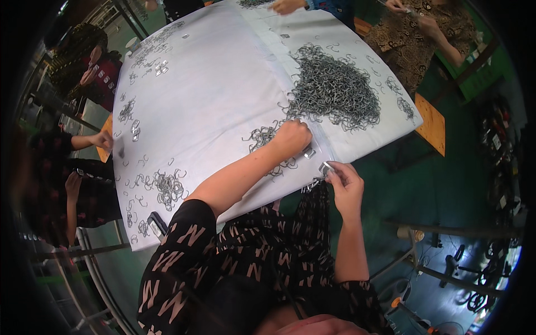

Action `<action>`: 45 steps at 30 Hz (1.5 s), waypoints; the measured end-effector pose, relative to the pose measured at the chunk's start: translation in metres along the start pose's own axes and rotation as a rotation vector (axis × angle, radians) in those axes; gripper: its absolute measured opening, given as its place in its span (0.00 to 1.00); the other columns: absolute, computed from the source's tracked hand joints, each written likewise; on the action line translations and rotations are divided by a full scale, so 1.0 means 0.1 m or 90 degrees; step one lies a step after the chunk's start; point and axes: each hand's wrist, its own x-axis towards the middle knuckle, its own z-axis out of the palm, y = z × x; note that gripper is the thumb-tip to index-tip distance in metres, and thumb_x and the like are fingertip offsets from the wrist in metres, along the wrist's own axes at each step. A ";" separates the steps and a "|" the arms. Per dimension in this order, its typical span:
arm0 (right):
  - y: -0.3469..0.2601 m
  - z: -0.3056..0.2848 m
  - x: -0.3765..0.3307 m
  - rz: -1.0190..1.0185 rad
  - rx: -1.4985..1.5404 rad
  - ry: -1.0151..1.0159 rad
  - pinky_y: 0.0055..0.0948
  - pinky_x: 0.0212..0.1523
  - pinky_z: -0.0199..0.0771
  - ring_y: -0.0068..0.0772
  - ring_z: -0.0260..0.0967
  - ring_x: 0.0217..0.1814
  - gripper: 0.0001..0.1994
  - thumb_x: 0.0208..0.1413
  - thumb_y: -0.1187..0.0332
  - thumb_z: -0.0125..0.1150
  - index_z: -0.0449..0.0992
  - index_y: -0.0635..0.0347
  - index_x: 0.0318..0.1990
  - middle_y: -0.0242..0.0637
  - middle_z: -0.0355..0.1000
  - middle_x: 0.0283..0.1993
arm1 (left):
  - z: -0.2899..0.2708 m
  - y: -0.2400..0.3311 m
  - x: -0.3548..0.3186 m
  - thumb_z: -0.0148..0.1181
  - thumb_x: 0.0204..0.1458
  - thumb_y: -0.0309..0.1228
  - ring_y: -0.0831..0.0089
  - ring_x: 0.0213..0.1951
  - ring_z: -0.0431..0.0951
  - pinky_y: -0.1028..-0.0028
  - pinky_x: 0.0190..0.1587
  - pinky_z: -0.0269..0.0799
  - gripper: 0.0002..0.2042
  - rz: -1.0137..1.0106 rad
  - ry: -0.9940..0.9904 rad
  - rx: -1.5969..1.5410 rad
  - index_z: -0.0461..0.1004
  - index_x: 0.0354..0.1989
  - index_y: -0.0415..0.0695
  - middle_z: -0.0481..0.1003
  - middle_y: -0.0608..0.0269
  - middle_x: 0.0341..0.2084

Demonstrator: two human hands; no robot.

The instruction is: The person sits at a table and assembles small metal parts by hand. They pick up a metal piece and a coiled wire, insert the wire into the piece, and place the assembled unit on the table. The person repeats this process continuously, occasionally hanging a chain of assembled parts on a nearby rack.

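Observation:
My left hand (293, 138) reaches over the white-covered table, its fingers curled down beside a small heap of bent grey wire hooks (262, 135). Whatever those fingers hold is hidden beneath them. Just off the table's near edge, my right hand (347, 184) pinches a small shiny metal piece (325, 167) between thumb and fingers. Several thin metal bits (311, 186) hang close below it, too small to make out. Between the two hands lies a small rectangular shiny piece (310, 152) on the cloth.
A large mound of wire hooks (335, 89) covers the table's right part. Another heap of hooks (168, 187) lies at the left, near a dark handheld object (157, 224). Several people work around the table, with wooden stools (431, 125) beside it.

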 end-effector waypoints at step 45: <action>0.44 0.26 0.37 0.146 0.090 -0.042 0.21 0.36 0.69 0.20 0.67 0.32 0.12 0.50 0.83 0.59 0.74 0.68 0.44 0.32 0.69 0.29 | -0.41 0.75 -1.08 0.58 0.55 0.24 0.79 0.37 0.74 0.75 0.42 0.71 0.06 -0.196 0.052 -1.064 0.71 0.39 0.37 0.76 0.64 0.32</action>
